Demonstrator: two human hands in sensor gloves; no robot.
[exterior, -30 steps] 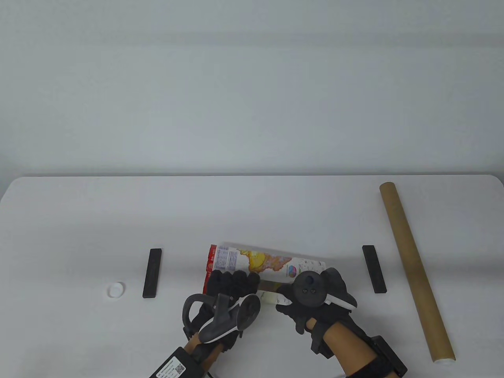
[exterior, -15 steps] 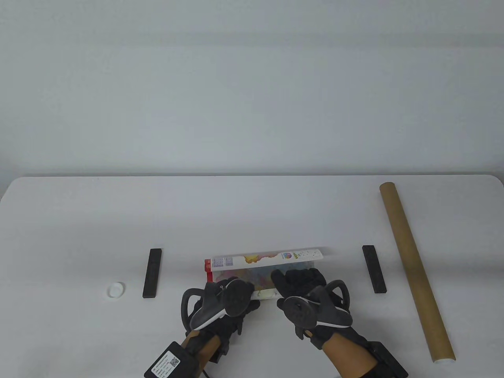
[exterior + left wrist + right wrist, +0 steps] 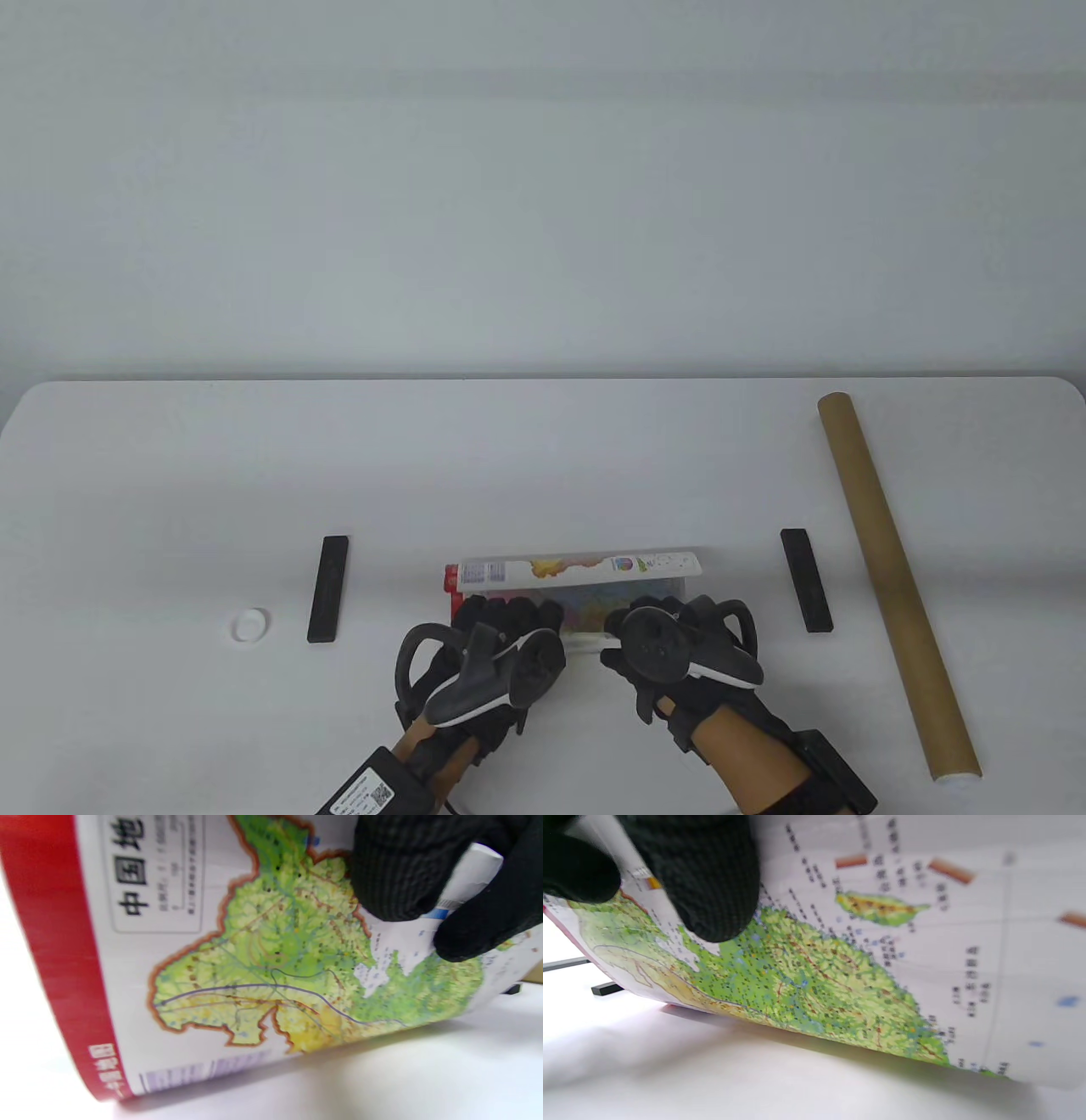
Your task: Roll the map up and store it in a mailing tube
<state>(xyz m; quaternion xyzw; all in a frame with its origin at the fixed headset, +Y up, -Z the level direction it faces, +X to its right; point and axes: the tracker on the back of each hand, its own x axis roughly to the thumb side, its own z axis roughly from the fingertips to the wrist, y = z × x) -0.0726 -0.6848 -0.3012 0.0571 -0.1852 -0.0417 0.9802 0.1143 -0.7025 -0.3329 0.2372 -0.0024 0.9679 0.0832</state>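
1. Glossy printed paper map (image 3: 577, 570), curled into a loose roll, lies near the smooth white worktop (image 3: 170, 458) front edge.
2. Left hand (image 3: 496, 624) and right hand (image 3: 670, 628), in knitted black gloves, pinch its rolled edge.
3. Brown cardboard mailing tube (image 3: 895, 586) lies at right.

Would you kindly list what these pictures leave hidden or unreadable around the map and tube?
- Near edge of the map: table view, covered by the left hand and right hand.
- Whether the mailing tube is open at its far end: table view, too small.
- Small map lettering: right wrist view, blurred.
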